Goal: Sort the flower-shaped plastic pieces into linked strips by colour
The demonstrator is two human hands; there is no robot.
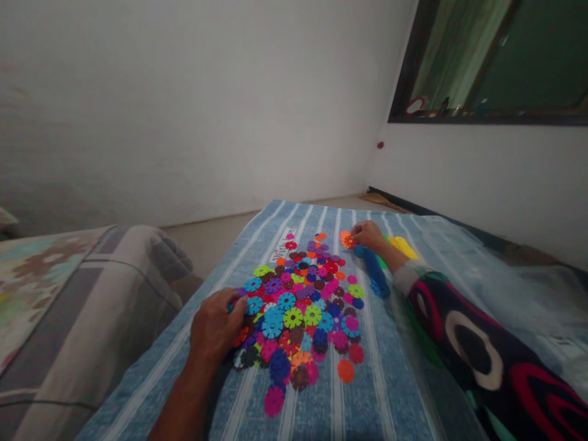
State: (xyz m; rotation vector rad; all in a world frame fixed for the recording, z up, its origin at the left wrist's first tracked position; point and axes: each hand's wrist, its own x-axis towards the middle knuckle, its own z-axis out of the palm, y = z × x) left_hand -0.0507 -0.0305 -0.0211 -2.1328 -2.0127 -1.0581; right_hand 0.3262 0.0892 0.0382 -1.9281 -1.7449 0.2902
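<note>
Pinching an orange disc (346, 239) in narrowed fingertips, the right hand (366, 235) is at the far right of the multicoloured pile (294, 317) on the striped cloth (138, 392) — just beside the far end of a blue row (375, 275). Yellow discs (404, 247) lie beyond its forearm. The left hand (219, 320) curls at the pile's left edge — whether it grips a disc, I cannot tell. A magenta disc (274, 401) lies at the near end.

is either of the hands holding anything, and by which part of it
The right hand appears to hold an orange disc by its right edge. Whether the left hand, beside the pile, grips anything cannot be told.
</note>
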